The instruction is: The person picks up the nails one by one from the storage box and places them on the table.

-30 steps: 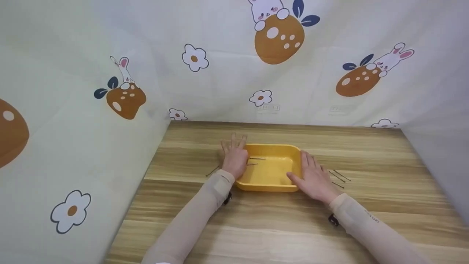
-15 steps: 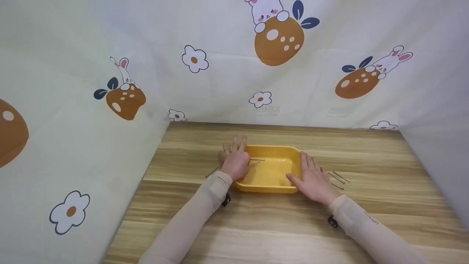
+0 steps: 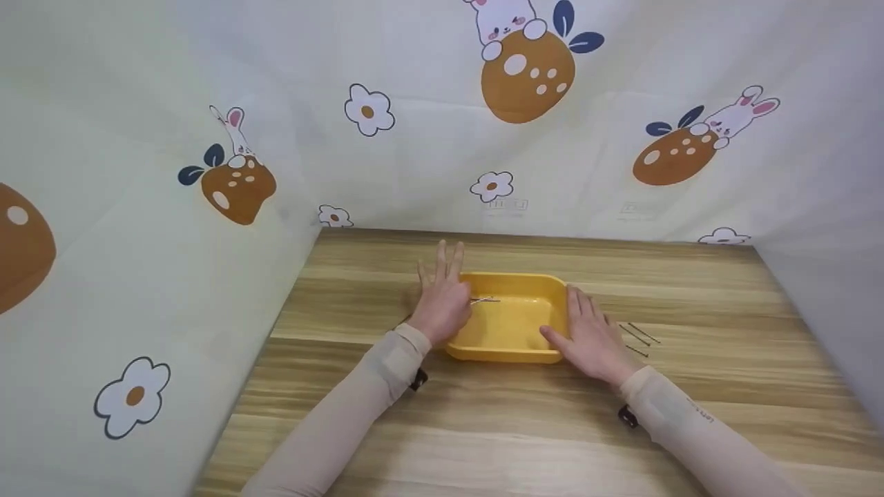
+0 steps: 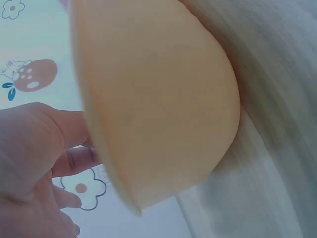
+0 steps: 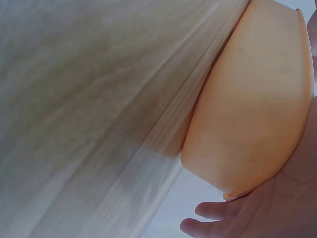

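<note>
A shallow yellow tray [image 3: 507, 353] stands on the wooden table between both hands. My left hand [image 3: 442, 310] is over its left rim, outer fingers spread, thumb and forefinger reaching inside, with the tip of the pinch hidden. A thin nail [image 3: 487, 299] sticks out from that pinch, crossing another nail on the tray floor. In the left wrist view the thumb and forefinger pass behind the tray wall [image 4: 163, 99]. My right hand [image 3: 592, 338] holds the tray's right wall, thumb inside the rim and fingers along the outside.
Several nails [image 3: 639, 333] lie on the wooden table [image 3: 525, 428] to the right of the right hand. A cloth backdrop [image 3: 428, 159] printed with rabbits and flowers rises behind the table and along its left side.
The left hand has shifted slightly left, its outer fingers stretching farther away. The nail in its pinch has swung up to cross the one on the tray floor. Right hand and tray stay put.
</note>
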### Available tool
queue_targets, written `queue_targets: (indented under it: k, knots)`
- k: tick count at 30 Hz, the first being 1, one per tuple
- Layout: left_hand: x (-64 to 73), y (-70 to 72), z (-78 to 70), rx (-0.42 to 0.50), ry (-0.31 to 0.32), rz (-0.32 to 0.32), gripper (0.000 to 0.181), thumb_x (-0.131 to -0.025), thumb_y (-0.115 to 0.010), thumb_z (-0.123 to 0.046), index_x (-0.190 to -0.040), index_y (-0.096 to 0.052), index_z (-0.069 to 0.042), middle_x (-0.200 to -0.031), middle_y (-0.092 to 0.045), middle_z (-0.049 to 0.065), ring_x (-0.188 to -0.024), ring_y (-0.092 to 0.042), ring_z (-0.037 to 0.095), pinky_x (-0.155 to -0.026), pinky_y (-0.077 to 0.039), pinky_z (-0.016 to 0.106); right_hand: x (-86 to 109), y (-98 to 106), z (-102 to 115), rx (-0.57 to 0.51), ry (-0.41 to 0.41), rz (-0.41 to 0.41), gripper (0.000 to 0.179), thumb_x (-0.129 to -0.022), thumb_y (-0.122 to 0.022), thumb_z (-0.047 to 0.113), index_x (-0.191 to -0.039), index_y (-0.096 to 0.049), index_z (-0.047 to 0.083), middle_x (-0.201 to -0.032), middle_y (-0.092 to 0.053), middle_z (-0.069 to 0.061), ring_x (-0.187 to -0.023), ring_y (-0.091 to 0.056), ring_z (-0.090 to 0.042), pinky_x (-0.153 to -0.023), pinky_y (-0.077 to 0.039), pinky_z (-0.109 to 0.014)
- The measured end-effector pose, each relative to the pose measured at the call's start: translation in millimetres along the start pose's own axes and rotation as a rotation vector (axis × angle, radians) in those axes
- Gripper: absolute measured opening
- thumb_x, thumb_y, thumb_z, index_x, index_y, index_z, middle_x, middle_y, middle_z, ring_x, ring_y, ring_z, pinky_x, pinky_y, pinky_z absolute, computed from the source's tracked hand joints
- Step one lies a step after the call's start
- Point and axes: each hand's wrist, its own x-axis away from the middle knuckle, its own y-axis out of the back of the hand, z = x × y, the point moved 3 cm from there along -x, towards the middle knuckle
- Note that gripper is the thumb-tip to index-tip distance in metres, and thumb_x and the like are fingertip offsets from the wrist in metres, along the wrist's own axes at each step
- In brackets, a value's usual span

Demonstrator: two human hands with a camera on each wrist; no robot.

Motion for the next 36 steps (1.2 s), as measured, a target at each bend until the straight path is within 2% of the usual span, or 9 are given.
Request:
queue_targets:
  k: [6,9,12,16,22,27,30,33,36]
  knots:
    - [7.8,14.8,4.7,-0.032,0.006,-0.095,0.01,-0.085,-0.067,-0.009,-0.077,-0.072,-0.012,-0.166,-0.013,0.02,-0.15,0.0,0.047,-0.107,-0.006,0.078,0.6,0,0,-0.012,-0.002,-0.002,0.098,-0.098,-0.047,0.063,-0.159,-0.01,-0.004,-0.162,-0.018,-0.027,-0.145,-0.02,-0.051,-0.108,-0.018,-0.076]
    - [10.6,21.1,8.7,-0.051,0.026,-0.124,0.01,-0.086,-0.068,-0.009,-0.078,-0.074,-0.011,-0.166,-0.011,0.02,-0.15,0.002,0.047,-0.108,-0.006,0.078,0.7,1,0,-0.007,-0.001,-0.005,0.1,-0.098,-0.044,0.067,-0.159,-0.01,-0.005,-0.162,-0.018,-0.027,-0.145,-0.02,-0.051,-0.108,-0.019,-0.076]
    - [13.8,26.7,13.5,-0.044,0.057,-0.128,0.008,-0.086,-0.07,-0.011,-0.08,-0.075,-0.01,-0.167,-0.008,0.019,-0.151,0.007,0.045,-0.108,-0.003,0.076,0.5,1,-1,0.001,0.002,0.0,0.103,-0.096,-0.04,0.072,-0.159,-0.01,-0.005,-0.163,-0.017,-0.027,-0.145,-0.02,-0.051,-0.108,-0.019,-0.076]
    - [18.4,33.1,21.8,-0.005,0.097,-0.131,0.006,-0.085,-0.071,-0.009,-0.082,-0.076,-0.009,-0.167,-0.006,0.017,-0.151,0.012,0.042,-0.109,0.001,0.074,0.3,0,-1,-0.002,0.005,0.01,0.103,-0.097,-0.042,0.07,-0.159,-0.009,-0.005,-0.163,-0.016,-0.027,-0.145,-0.02,-0.051,-0.108,-0.019,-0.076]
    - [27.0,38.2,43.0,0.045,0.133,-0.148,0.005,-0.086,-0.077,-0.013,-0.083,-0.076,-0.009,-0.167,-0.009,0.019,-0.151,0.011,0.043,-0.109,0.004,0.074,0.4,0,-1,-0.01,0.003,0.01,0.099,-0.098,-0.047,0.064,-0.159,-0.008,-0.003,-0.163,-0.017,-0.026,-0.146,-0.02,-0.05,-0.106,-0.02,-0.077]
    - [36.3,36.5,69.1,0.066,0.189,-0.149,0.009,-0.082,-0.08,-0.013,-0.077,-0.074,-0.01,-0.164,-0.017,0.022,-0.15,0.004,0.047,-0.108,-0.001,0.078,-0.4,0,-1,-0.009,0.001,0.012,0.1,-0.098,-0.047,0.065,-0.159,-0.008,-0.003,-0.163,-0.018,-0.026,-0.146,-0.02,-0.05,-0.104,-0.021,-0.079]
    - [41.8,30.5,85.4,0.068,0.224,-0.133,0.008,-0.08,-0.079,-0.012,-0.075,-0.074,-0.008,-0.162,-0.022,0.025,-0.149,-0.002,0.051,-0.107,-0.005,0.08,-0.8,0,0,-0.008,-0.004,0.014,0.1,-0.097,-0.045,0.067,-0.159,-0.008,-0.003,-0.163,-0.017,-0.026,-0.146,-0.019,-0.051,-0.105,-0.021,-0.079]
    - [47.6,20.7,100.4,0.068,0.256,-0.094,0.01,-0.08,-0.078,-0.012,-0.073,-0.073,-0.007,-0.16,-0.025,0.027,-0.148,-0.005,0.053,-0.105,-0.005,0.081,-0.6,1,0,-0.007,-0.003,0.018,0.103,-0.096,-0.041,0.072,-0.159,-0.008,-0.003,-0.163,-0.017,-0.026,-0.146,-0.019,-0.05,-0.105,-0.02,-0.078]
    - [53.7,10.0,113.7,0.069,0.293,-0.045,0.015,-0.081,-0.077,-0.011,-0.069,-0.07,-0.007,-0.159,-0.025,0.029,-0.147,-0.004,0.054,-0.105,-0.003,0.081,-0.1,1,0,-0.001,0.001,0.028,0.108,-0.094,-0.034,0.078,-0.159,-0.007,-0.003,-0.163,-0.016,-0.026,-0.146,-0.019,-0.05,-0.106,-0.02,-0.077]
